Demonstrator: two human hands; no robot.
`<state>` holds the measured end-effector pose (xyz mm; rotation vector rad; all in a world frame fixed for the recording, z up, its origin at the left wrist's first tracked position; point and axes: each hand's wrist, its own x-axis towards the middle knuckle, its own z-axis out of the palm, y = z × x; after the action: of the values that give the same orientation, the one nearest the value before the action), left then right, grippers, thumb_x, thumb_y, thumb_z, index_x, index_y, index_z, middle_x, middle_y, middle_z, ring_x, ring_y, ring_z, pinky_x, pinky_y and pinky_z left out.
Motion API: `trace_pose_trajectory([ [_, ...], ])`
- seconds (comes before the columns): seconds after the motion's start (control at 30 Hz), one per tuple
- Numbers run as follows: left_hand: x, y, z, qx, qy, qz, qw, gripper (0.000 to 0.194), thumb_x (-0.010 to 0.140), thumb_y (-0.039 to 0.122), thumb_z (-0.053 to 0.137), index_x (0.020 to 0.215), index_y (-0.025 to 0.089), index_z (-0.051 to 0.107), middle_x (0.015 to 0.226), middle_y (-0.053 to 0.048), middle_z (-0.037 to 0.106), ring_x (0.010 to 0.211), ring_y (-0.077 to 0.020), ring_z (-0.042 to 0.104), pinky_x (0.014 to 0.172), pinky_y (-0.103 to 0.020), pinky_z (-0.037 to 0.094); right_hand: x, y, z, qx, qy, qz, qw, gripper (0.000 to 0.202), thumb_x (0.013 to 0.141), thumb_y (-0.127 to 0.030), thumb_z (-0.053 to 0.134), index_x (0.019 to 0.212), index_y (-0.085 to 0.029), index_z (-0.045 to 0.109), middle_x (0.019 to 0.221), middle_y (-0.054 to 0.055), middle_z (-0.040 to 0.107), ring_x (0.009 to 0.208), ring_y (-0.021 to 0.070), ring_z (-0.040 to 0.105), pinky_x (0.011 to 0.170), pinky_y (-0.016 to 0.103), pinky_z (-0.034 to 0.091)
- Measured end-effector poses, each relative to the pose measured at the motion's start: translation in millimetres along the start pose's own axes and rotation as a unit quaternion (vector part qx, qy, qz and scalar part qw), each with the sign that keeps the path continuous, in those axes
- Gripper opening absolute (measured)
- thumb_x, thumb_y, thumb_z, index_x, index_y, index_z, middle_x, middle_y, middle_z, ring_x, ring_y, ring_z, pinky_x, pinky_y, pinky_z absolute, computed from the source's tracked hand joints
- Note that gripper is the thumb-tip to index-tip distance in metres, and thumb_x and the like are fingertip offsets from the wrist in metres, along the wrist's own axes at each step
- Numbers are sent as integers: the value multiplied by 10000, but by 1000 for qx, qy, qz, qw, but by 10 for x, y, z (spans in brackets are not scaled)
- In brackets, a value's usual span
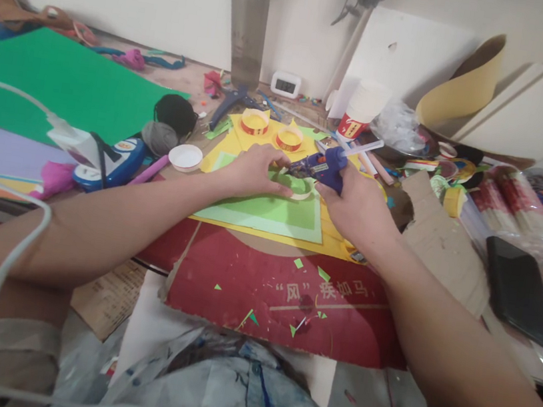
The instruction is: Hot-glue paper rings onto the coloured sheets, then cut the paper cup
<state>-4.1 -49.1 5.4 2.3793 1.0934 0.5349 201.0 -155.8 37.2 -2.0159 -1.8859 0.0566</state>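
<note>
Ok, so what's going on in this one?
A person's right hand holds a blue glue gun, its tip close to a pale ring on green paper. The left hand is at the ring's side. Two red-banded rings sit behind, on yellow paper. Whether glue is flowing is too small to tell.

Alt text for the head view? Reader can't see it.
A person's right hand holds a blue glue gun close to the left hand, above a pale ring on green paper. Behind lie two red-banded rings on yellow sheets; a black phone is at far right.
</note>
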Motion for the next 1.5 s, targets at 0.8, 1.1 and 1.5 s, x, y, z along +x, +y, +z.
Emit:
trace_pose_trajectory([
  [0.8, 10, 10, -28, -36, -8, 2, 999, 532, 688, 517, 901, 1098, 210, 758, 1201, -97, 766, 1122, -293, 689, 1020, -451, 534, 29, -35, -14, 66, -39, 14, 997, 332, 952, -289, 628, 1229, -126, 715, 1189, 209, 790, 1089, 362, 755, 939, 469, 575],
  [1.1, -3, -6, -31, -21, -14, -16, 1000, 589, 699, 543, 876, 1179, 233, 733, 1290, -91, 737, 1196, -306, 670, 1055, -448, 531, 36, 37, -9, 44, -4, 15, 999, 333, 952, -342, 615, 1200, -144, 717, 1106, 202, 801, 1042, 363, 748, 879, 468, 587],
  [1.5, -279, 121, -211, 161, -55, -28, 985, 943, 615, 761, 877, 1318, 183, 631, 1382, -196, 642, 1353, -449, 547, 1155, -567, 421, 36, 54, -165, 52, -20, 10, 998, 262, 965, -282, 638, 1187, -164, 712, 1141, 195, 787, 1105, 362, 728, 960, 482, 563],
])
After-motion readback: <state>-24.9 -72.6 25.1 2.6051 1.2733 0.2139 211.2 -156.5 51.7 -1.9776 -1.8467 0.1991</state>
